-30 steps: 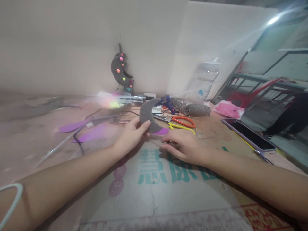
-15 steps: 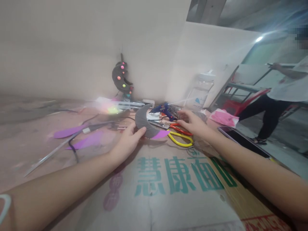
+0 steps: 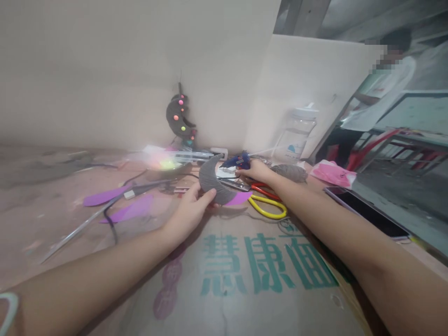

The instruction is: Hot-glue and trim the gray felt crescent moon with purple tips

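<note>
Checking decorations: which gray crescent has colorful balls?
The dark crescent by the wall, dotted with pink and orange balls; the purple-tipped crescent in the left hand shows none.

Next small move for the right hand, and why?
Probably lift the blue glue gun slightly: the right hand is at its handle, while the left hand holds the grey yarn-wrapped crescent near the nozzle, its purple tip not yet wrapped.
</note>
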The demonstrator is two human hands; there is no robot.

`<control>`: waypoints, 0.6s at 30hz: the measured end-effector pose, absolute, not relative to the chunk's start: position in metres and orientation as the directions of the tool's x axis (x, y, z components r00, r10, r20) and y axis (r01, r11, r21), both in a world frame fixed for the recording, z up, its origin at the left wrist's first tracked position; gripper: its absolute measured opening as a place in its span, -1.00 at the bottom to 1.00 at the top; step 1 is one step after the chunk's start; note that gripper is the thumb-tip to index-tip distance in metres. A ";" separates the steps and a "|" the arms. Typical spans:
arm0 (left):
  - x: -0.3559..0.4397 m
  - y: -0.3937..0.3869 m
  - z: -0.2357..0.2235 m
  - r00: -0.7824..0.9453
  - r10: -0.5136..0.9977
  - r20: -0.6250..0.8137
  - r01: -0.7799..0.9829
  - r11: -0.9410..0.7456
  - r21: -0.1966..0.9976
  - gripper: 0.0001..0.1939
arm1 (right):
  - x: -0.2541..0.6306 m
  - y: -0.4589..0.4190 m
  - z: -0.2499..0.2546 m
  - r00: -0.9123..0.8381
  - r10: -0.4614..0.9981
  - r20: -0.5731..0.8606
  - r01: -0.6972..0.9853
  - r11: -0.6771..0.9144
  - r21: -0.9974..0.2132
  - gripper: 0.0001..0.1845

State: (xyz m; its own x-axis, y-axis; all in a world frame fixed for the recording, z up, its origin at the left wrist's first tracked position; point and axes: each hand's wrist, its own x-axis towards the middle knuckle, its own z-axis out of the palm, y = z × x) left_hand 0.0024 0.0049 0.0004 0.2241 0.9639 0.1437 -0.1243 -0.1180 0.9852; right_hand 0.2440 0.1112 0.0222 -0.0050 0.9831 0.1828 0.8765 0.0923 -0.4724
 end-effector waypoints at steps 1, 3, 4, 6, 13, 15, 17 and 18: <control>0.002 0.005 0.001 0.223 0.965 0.141 -0.121 -0.116 0.986 -0.73 | 0.243 0.112 0.022 0.005 0.981 0.192 0.878 0.087 -0.471 -0.71; 0.002 0.004 0.002 0.228 0.963 0.145 -0.109 -0.122 0.986 -0.73 | 0.243 0.111 0.024 0.023 0.977 0.211 0.870 0.084 -0.486 -0.78; 0.002 0.004 0.003 0.234 0.961 0.148 -0.104 -0.127 0.986 -0.72 | 0.242 0.109 0.027 0.032 0.975 0.220 0.862 0.085 -0.500 -0.80; 0.002 0.003 0.003 0.249 0.957 0.151 -0.099 -0.130 0.987 -0.71 | 0.242 0.101 0.035 0.043 0.971 0.234 0.836 0.093 -0.541 -0.82; 0.001 0.005 0.000 0.246 0.962 0.115 -0.117 -0.088 0.989 -0.79 | 0.233 0.035 0.056 -0.009 0.941 0.340 0.598 0.277 -0.752 -0.81; 0.000 0.006 -0.001 0.234 0.965 0.120 -0.117 -0.095 0.989 -0.79 | 0.235 0.013 0.053 0.002 0.932 0.364 0.576 0.296 -0.762 -0.88; 0.000 0.005 0.000 0.216 0.970 0.110 -0.124 -0.084 0.989 -0.79 | 0.240 -0.007 0.046 0.012 0.930 0.367 0.630 0.278 -0.725 -0.88; 0.000 0.005 0.000 0.205 0.974 0.099 -0.129 -0.073 0.989 -0.79 | 0.243 -0.015 0.042 0.017 0.929 0.370 0.656 0.269 -0.705 -0.84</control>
